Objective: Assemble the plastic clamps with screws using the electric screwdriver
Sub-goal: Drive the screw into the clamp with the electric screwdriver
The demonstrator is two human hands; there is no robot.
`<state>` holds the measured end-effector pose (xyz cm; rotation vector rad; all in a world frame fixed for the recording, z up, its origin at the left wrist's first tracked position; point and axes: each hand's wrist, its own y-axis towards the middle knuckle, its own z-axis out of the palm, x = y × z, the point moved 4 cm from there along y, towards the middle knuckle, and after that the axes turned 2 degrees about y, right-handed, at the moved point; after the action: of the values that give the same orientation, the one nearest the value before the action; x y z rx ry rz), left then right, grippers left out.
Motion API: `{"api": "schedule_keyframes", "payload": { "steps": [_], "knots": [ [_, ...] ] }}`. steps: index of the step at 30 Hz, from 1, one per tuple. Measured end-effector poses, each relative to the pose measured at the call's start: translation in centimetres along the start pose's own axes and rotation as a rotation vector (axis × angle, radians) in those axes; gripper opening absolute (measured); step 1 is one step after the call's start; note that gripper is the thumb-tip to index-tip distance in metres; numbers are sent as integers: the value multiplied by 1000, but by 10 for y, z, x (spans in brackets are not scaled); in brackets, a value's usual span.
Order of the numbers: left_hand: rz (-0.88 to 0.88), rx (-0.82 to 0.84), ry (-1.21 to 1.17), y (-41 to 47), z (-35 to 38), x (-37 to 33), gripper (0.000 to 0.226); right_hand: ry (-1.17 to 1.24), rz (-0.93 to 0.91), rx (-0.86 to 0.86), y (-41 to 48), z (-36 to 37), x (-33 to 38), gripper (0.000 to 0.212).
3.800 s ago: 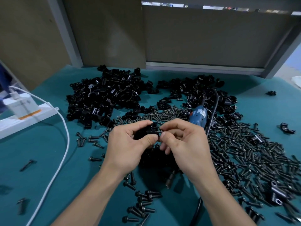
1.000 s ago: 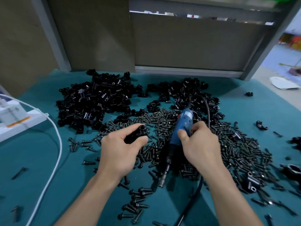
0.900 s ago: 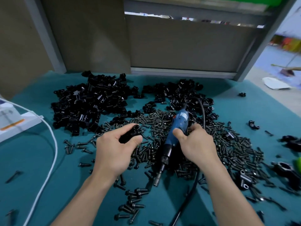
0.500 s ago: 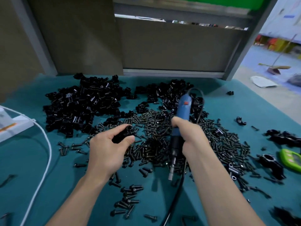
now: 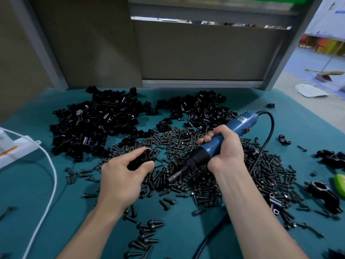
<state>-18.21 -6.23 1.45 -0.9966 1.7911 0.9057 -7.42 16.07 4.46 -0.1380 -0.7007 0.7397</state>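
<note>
Left hand [image 5: 123, 176]: fingers and thumb curled round one black plastic clamp [image 5: 142, 158], pinched at its sides and held just above the screws. A round opening at its top end faces up and to the right. Whether a screw sits in it, cannot tell.

Right hand [image 5: 224, 146]: closed in a full fist round the blue barrel of the electric screwdriver [image 5: 237, 126]. The black nose and bit [image 5: 173, 177] slant down-left toward the clamp. Bit tip is near the clamp but apart from it, low over the screw heap [image 5: 270, 171].

Step in hand, by my reading: bringing driver to part, fastening not yet begun.

Next move calls for lining the bit up with the clamp's opening (the tool's slant and the hole's axis look mismatched now). That means tilting the clamp or raising the driver's tail, then seating the bit squarely before any trigger.

Around: the black cord [image 5: 268, 131] loops off the tool's rear. Two piles of loose clamps [image 5: 93, 124] lie at the back of the teal table [image 5: 28, 202]. A white cable [image 5: 54, 174] runs at the left.
</note>
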Motion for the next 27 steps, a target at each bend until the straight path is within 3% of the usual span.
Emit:
{"api": "schedule_keyframes", "payload": {
  "steps": [8,18,27],
  "knots": [
    [-7,31,48,-1,1,0,38,3,-37,52,10,-1,-6,22],
    [-39,153,121,-11,10,-6,39,346,-98,81,9,-10,1,14],
    [-142,177,-73,-14,21,-6,48,385,-86,123,-1,-2,-9,14]
  ]
}}
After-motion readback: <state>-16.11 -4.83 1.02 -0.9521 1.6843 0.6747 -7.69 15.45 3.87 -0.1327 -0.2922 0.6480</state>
